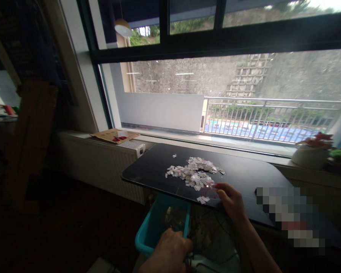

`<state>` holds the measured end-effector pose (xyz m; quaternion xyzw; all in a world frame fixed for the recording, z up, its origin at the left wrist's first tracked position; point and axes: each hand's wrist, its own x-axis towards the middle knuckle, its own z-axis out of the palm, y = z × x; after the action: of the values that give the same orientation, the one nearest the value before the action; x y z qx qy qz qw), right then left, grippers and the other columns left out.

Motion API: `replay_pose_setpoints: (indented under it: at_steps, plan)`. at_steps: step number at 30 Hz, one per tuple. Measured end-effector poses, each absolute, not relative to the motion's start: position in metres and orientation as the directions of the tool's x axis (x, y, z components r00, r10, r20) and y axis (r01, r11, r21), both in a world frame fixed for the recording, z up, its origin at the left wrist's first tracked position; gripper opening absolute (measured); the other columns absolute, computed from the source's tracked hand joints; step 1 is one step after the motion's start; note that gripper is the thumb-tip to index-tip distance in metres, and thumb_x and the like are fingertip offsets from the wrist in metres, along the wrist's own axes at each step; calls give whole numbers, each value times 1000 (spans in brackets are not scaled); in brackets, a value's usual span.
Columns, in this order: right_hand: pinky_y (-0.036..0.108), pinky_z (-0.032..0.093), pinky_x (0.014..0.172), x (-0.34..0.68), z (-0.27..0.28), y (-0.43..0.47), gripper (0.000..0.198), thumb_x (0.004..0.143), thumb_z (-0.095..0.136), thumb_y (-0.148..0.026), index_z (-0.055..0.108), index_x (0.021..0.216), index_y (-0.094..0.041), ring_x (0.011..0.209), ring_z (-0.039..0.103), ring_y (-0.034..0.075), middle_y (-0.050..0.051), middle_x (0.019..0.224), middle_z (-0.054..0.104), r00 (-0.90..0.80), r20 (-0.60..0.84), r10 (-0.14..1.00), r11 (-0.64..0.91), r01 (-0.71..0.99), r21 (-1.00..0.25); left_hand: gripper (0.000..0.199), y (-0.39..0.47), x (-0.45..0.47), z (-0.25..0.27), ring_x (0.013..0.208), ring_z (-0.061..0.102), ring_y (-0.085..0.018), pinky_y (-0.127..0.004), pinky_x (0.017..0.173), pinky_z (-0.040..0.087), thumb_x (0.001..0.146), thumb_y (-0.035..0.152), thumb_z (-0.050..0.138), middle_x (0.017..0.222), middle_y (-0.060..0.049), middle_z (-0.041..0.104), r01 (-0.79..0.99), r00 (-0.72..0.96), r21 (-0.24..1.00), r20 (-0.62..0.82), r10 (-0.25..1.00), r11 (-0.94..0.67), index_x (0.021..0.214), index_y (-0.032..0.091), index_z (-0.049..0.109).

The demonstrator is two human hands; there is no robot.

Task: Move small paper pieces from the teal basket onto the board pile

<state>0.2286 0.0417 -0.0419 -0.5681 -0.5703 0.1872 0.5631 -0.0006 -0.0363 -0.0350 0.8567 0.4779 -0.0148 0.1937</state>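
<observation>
A loose heap of small whitish paper pieces [194, 172] is spread on the black tabletop [244, 167], with a few pieces close to the front edge. At the near side of the heap is my right hand [231, 199], its thumb and fingers pinched on a thin, see-through pinkish piece [208, 191]. The exact kind of that piece is unclear. Below the table's front edge stands a teal plastic bin [147, 231], its inside dim. My left hand [172, 246] is closed at the bin's near right rim; its fingertips are hidden.
A white radiator [102, 167] stands left of the table, bearing brown paper [105, 135] and red-handled scissors [119, 138]. A white plant pot [311, 155] sits on the right sill. A blurred-out object [292, 216] lies at the table's right. Dark cables hang below.
</observation>
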Motion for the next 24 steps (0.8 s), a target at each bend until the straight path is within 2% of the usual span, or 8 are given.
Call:
replay_pose_setpoints:
  at_steps: [6,14,20,24]
  plan:
    - [27,47,55,236,-40,37,28,69,54,-36,72,78,-16,59,62,19,3,65,70,372,409,833,230,439,-868,13,-35,-3,-41,92,58,-26,-34,83,42,70,19,58,93,-6,66,817,554,315,-194,810,-483,81,20,65]
    - [27,48,56,234,-35,33,24,65,57,-37,73,70,-19,61,63,20,3,66,72,337,412,847,243,444,-863,5,-37,-11,-25,90,58,-24,-31,82,41,69,22,57,88,-5,65,791,570,365,-148,809,-491,73,20,60]
    - [27,49,58,238,-36,34,24,63,58,-37,73,69,-19,65,64,21,4,69,73,311,413,856,257,437,-862,1,-32,-17,-20,78,58,-23,-29,69,39,66,20,55,72,-1,62,771,585,360,-75,807,-525,66,20,54]
    - [27,48,56,240,-43,37,26,66,56,-37,72,72,-18,62,63,20,4,68,72,357,407,841,242,424,-873,5,-30,-19,-16,70,59,-20,-27,63,36,66,22,56,64,1,59,750,593,408,-66,803,-520,62,20,52]
